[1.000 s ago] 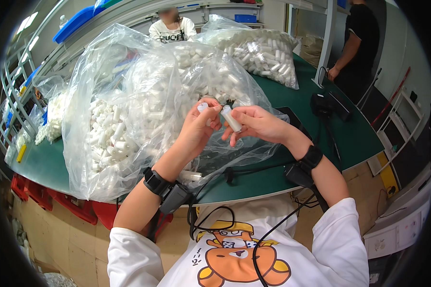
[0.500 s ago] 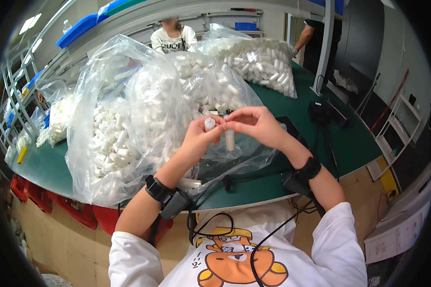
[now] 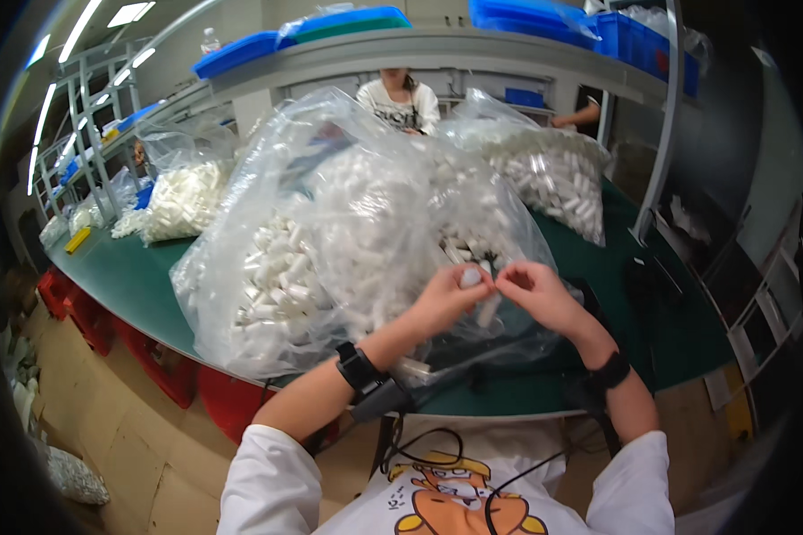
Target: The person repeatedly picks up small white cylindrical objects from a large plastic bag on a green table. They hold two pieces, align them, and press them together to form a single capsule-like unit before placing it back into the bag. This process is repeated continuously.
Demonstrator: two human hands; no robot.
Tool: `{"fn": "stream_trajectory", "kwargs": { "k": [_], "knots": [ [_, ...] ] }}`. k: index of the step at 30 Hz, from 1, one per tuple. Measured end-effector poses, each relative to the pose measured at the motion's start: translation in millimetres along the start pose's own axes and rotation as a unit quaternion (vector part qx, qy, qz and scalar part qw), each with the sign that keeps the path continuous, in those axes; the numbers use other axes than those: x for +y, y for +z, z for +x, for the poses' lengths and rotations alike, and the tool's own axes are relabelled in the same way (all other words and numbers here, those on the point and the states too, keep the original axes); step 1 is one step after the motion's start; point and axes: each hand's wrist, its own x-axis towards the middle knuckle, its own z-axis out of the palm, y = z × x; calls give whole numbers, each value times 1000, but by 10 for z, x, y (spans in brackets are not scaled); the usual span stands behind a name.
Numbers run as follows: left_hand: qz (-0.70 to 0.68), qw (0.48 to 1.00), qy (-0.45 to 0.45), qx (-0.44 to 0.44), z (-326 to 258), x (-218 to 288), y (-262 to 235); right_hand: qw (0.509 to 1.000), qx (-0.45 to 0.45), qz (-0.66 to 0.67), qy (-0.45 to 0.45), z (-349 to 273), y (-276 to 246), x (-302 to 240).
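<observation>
My left hand (image 3: 451, 299) is closed around a small white plastic tube (image 3: 470, 278), whose rounded end pokes up between thumb and fingers. A second pale tube (image 3: 488, 312) hangs just below these fingertips, seemingly gripped by the same hand. Thumb and forefinger of my right hand (image 3: 544, 299) meet in a pinch close beside the left fingertips; anything between them is too small to make out. Both hands are over the near side of a big clear plastic bag (image 3: 205, 303), which spreads open around many white tubes (image 3: 281, 276).
Another filled clear bag (image 3: 553, 183) stands at the back right, and one more (image 3: 187, 201) at the left. All rest on a green table (image 3: 669, 330). A grey shelf beam (image 3: 455, 49) with blue bins (image 3: 638, 45) crosses above. A person (image 3: 397, 102) sits opposite. Red stools (image 3: 156, 361) stand below.
The view has tilted up and swung left, so the scene sits lower and farther right. My fingertips, touching before, now show a small gap between the hands.
</observation>
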Motion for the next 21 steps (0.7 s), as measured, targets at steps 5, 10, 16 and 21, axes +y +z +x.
{"fn": "stream_trajectory", "kwargs": {
  "k": [5,10,16,21],
  "knots": [
    [-39,999,24,-3,-64,28,-40,1000,-6,29,-4,33,74,16],
    [-60,998,6,-14,-57,80,12,997,-37,65,30,-17,18,-28],
    [-62,998,12,-21,-34,42,6,993,-67,78,61,-34,-41,-83],
    [-74,997,4,6,-62,110,33,993,-49,96,40,-34,-47,-91]
  ]
}}
